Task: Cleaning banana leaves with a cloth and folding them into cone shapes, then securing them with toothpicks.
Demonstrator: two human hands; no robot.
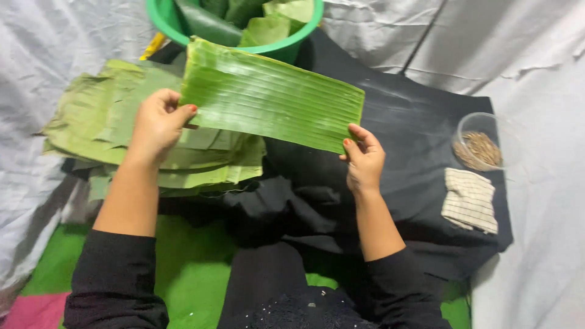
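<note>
A person seated on the floor is holding a long rectangular strip of banana leaf point(271, 97) stretched out in the air between both hands. At far left, a stack of trimmed leaf pieces point(103, 131) is lying on the black cloth point(414, 128). The left hand point(157, 125) is closed on the strip's left end, thumb pressing on top, just above that stack. The strip is slanting down toward the right, its far corner overlapping the rim of the green basin point(298, 39) that is holding more leaves. The right hand point(364, 159) is pinching the lower right corner between thumb and fingertips. Farther right, a clear bowl of thin brown sticks point(478, 148) and a folded checked cloth point(469, 200) are resting on the black cloth. The leaf is ribbed crosswise, so pulling it too taut could well be splitting it along a rib; the light corner pinch could be letting it slip.
</note>
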